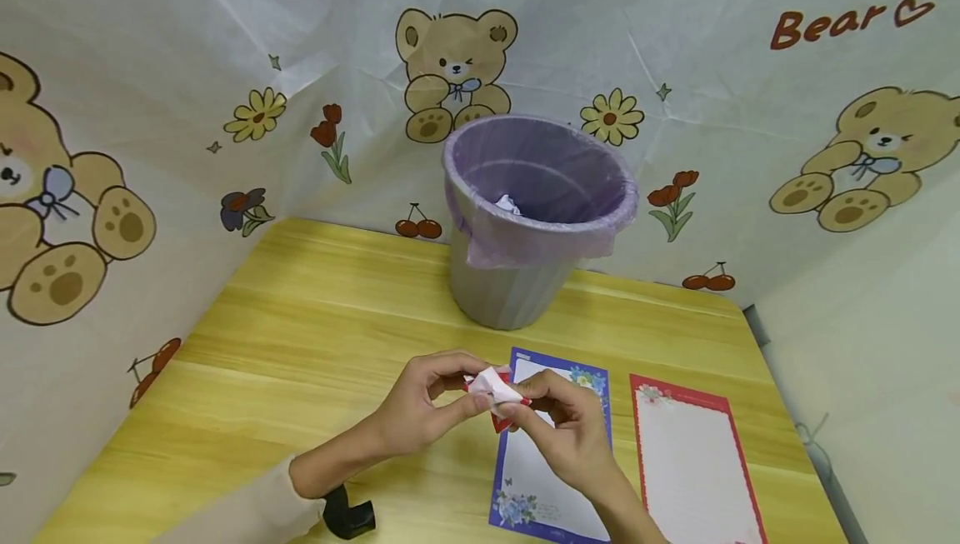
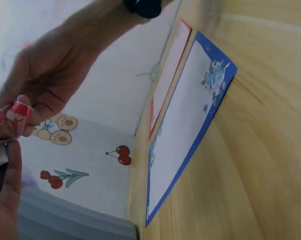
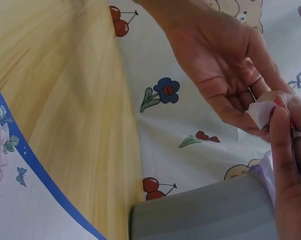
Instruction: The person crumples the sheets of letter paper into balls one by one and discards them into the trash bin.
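Note:
A small crumpled piece of red and white paper [image 1: 495, 387] is pinched between both hands over the table. My left hand [image 1: 427, 404] holds its left side with thumb and fingertips, and my right hand [image 1: 564, 427] grips its right side. Red floral print shows on the crumpled paper [image 2: 10, 121] in the left wrist view. Below the hands lies a blue-bordered sheet of letter paper [image 1: 555, 477], partly covered by the right hand. A red-bordered sheet [image 1: 693, 461] lies to its right.
Behind the hands stands a grey bin [image 1: 510, 281] lined with a purple bag [image 1: 540, 240]; a white crumpled paper [image 1: 507, 204] shows inside. A black object [image 1: 348, 515] sits by the left forearm. A bear-print sheet [image 1: 360, 52] covers the walls round the wooden table [image 1: 300, 344].

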{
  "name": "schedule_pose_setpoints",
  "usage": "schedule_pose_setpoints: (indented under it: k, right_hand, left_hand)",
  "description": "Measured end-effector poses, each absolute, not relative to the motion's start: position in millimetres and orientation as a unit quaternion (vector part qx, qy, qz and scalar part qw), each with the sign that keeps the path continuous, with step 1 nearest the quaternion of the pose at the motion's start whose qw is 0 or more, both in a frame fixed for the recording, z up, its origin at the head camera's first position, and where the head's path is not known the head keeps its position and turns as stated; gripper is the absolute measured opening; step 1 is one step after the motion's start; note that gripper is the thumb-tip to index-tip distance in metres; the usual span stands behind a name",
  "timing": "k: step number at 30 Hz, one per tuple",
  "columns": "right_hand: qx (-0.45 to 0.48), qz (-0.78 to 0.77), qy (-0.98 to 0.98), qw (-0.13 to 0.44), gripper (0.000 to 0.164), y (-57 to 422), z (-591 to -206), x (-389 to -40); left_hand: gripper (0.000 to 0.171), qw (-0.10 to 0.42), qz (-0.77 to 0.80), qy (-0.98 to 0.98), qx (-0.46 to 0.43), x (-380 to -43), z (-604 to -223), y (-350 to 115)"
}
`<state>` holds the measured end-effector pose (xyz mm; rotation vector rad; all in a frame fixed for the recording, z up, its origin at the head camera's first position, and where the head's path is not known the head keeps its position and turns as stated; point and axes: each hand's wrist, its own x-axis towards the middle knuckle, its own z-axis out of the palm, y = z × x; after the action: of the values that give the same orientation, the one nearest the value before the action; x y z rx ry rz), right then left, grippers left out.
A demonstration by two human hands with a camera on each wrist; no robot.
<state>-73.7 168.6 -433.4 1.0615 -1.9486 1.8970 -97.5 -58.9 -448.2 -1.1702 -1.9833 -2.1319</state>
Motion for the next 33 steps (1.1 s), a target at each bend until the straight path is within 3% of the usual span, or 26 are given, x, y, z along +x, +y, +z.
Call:
schedule_pose_setpoints:
  k: [5,15,27,33]
  right_hand:
    - [0.362,0.655,-0.657,0.087,0.022,172,-435,-75]
    - [0.342,0.656,-0.668,0.076,0.012,173,-440,-76]
    - [0.295,0.651,-0.698,0.051,0.019,179,-440,-76]
    - [0.292,0.643,-0.704,0.065,0.022,183,-438,-79]
  left_hand:
    - [0.021,-0.026,-0.698,-0.607,-0.379,-101,-447,-60]
    - [0.012,0.014,-0.706,-0.591,-0.389,-106,-452,-58]
    - [0.015,0.052,-0.697,-0.622,-0.354,-105,-450,-62]
    - [0.015,0.061,-0.701,-0.624,-0.34,-108,-448,-66]
